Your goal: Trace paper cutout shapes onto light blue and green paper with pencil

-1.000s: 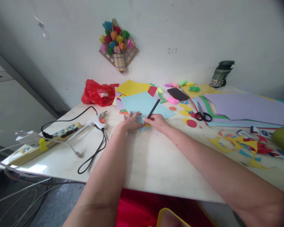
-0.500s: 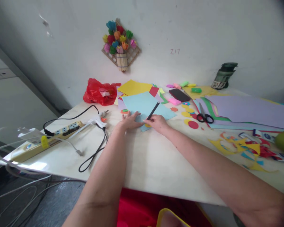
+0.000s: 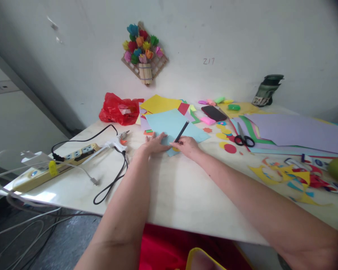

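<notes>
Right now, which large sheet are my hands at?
The light blue sheet: your left hand rests on it, your right hand holds a black pen over it. The yellow sheet and purple sheet lie untouched.

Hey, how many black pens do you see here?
1: the black pen, held in the right hand, slanting up over the light-blue paper. Others may be hidden, perhaps inside the red bag.

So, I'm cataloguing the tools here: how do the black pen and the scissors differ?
The black pen is held in the right hand; the scissors lie unheld. The pen is one straight stick, while the scissors have two looped handles. The pen tilts upward; the scissors lie flat. Both show black.
</notes>
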`<state>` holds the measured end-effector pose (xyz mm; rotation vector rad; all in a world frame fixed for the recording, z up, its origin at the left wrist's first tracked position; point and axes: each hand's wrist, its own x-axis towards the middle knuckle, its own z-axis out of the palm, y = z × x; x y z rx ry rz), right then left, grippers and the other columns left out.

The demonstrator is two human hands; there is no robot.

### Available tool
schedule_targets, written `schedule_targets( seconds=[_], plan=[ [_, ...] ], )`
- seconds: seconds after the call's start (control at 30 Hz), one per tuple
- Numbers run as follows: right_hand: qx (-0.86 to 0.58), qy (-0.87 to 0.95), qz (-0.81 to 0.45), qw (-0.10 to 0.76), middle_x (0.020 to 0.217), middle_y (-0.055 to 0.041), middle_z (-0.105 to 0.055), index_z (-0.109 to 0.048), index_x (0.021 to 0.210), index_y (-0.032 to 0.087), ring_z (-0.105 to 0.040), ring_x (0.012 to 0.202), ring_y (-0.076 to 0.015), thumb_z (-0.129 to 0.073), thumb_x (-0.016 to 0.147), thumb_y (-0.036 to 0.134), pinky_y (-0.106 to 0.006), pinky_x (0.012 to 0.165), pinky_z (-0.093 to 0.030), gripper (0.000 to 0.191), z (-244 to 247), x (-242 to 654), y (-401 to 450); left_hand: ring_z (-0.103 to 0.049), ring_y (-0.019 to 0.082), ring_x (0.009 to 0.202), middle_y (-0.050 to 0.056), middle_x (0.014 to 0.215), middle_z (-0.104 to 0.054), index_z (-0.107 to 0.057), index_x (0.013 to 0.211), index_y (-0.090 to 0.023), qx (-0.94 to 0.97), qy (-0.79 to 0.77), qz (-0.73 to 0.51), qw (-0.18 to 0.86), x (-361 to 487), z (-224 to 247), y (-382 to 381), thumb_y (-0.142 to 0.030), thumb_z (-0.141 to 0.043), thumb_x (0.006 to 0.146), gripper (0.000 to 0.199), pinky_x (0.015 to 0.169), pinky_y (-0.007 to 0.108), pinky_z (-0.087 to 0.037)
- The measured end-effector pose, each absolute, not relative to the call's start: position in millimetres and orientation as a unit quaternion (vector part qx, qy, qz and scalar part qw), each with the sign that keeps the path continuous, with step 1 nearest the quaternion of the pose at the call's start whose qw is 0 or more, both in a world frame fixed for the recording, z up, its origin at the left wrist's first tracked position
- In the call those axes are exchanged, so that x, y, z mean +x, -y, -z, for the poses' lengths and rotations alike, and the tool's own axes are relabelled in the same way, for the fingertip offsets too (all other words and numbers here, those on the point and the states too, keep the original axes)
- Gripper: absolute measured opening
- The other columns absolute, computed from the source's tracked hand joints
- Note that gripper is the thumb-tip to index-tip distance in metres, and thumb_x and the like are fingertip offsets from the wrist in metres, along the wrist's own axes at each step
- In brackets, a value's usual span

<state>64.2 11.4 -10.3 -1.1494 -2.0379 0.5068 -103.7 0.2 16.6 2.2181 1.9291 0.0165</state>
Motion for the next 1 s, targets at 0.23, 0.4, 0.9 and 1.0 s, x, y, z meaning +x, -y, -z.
schedule_targets(
  seconds=[0.23,0.4,0.9,1.0],
  plan=[
    [-0.443,0.794,-0.205,0.363,0.079,-0.0024,-0.064,-0.065,0.074,0.02,-0.056,0.067,-0.0117,-0.051,0.066,0.048,-0.019,0.056,-0.04,0.032,9.0,64.5,-10.7,0.003,0.027,0.122,-0.001,0.136,-0.015,-0.018,0.125,-0.032,0.749,-0.654,-0.004,0.105,-101.5,-20.5,2.3,-0.068,-0.032,0.06,0.075,0.095,0.049,-0.006],
    [-0.444,0.795,-0.207,0.359,0.079,-0.0028,-0.064,-0.065,0.073,0.02,-0.056,0.067,-0.0115,-0.051,0.066,0.047,-0.019,0.056,-0.039,0.032,8.3,64.5,-10.0,0.003,0.027,0.122,-0.003,0.136,-0.013,-0.018,0.125,-0.033,0.751,-0.652,-0.002,0.102,-102.2,-19.3,2.0,-0.068,-0.031,0.062,0.073,0.096,0.048,-0.005],
    [-0.435,0.797,-0.21,0.362,0.074,-0.0024,-0.063,-0.065,0.071,0.019,-0.054,0.063,-0.0106,-0.05,0.065,0.05,-0.018,0.052,-0.037,0.034,8.8,65.3,-9.7,0.002,0.025,0.123,-0.001,0.136,-0.017,-0.019,0.123,-0.032,0.749,-0.653,-0.014,0.111,-102.7,-18.7,1.7,-0.067,-0.033,0.061,0.073,0.095,0.049,-0.003],
    [-0.435,0.796,-0.209,0.365,0.072,-0.002,-0.063,-0.065,0.069,0.018,-0.054,0.06,-0.01,-0.051,0.065,0.049,-0.018,0.05,-0.036,0.034,9.0,65.5,-9.6,0.001,0.026,0.123,-0.001,0.136,-0.016,-0.02,0.124,-0.032,0.751,-0.651,-0.009,0.109,-103.3,-17.5,0.3,-0.066,-0.034,0.061,0.073,0.095,0.049,-0.002]
  ],
)
